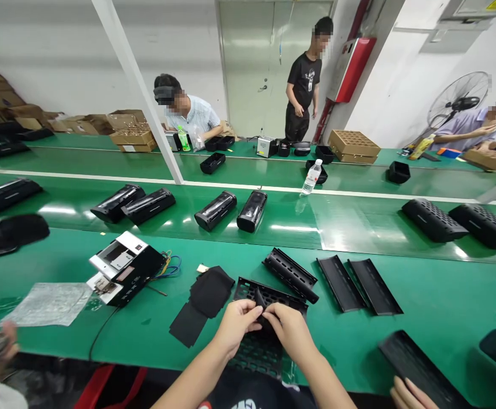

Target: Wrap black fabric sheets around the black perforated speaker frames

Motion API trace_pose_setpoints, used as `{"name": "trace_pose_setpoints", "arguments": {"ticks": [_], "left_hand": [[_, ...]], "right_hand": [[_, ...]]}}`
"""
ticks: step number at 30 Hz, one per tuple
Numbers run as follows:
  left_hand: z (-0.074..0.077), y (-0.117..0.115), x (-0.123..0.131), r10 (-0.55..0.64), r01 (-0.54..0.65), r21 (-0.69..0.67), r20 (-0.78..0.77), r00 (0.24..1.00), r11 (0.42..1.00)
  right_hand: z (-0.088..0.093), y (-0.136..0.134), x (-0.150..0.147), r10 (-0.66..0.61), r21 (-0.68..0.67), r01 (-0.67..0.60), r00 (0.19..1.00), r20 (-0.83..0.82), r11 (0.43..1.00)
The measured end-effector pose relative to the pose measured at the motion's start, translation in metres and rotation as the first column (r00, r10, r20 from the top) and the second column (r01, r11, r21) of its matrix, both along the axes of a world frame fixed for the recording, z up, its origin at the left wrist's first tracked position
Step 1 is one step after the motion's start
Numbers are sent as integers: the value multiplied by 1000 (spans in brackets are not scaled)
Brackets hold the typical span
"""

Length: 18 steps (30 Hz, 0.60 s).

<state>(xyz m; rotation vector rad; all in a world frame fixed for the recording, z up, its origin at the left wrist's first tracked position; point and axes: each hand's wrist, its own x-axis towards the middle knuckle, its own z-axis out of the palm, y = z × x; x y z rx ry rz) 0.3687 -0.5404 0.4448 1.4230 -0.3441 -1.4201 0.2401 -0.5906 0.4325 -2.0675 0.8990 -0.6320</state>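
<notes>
Pinching a black strip (259, 301) on a perforated grille panel (256, 355), left hand (235, 328) and right hand (291, 332) in narrow grips.

Left hand (236, 328) and right hand (288, 332) pinch small black flap (259, 301), exact part hard to tell, above black perforated plastic grille panel (257, 355), near front edge of green tabletop (146, 341). Soft black fabric pad (211, 292) just left of hands; long slotted black plastic housing half (290, 274) just beyond; two black ridged plastic panels (340, 283) farther right.
</notes>
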Motion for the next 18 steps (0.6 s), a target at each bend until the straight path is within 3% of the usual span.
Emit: {"name": "trace_pose_setpoints", "arguments": {"ticks": [2, 4, 7, 9, 11, 13, 16, 18], "left_hand": [[-2, -2, 2, -3, 3, 2, -4, 1000, 1000], [-8, -6, 7, -9, 9, -5, 9, 1000, 1000], [-20, -14, 21, 18, -16, -16, 83, 996, 1000], [-31, -19, 33, 47, -46, -14, 142, 989, 999], [-41, -23, 43, 54, -55, -1, 206, 977, 998], [-50, -25, 50, 44, -51, 18, 275, 961, 999], [-60, -26, 54, 7, -28, 52, 365, 931, 998], [-63, -26, 56, -15, -15, 66, 437, 899, 998]], "right_hand": [[-2, -4, -2, -80, 116, 70, 994, 76, 991], [-8, -13, -10, -283, 269, 230, 943, 175, 935], [-23, -34, -35, -600, 439, 460, 755, 264, 772], [-34, -49, -57, -728, 519, 535, 614, 304, 667], [-43, -61, -82, -813, 600, 556, 471, 343, 575], [-49, -70, -103, -854, 647, 558, 362, 375, 520], [-49, -79, -125, -881, 688, 556, 222, 418, 467], [-45, -82, -131, -883, 705, 545, 173, 437, 455]]}}
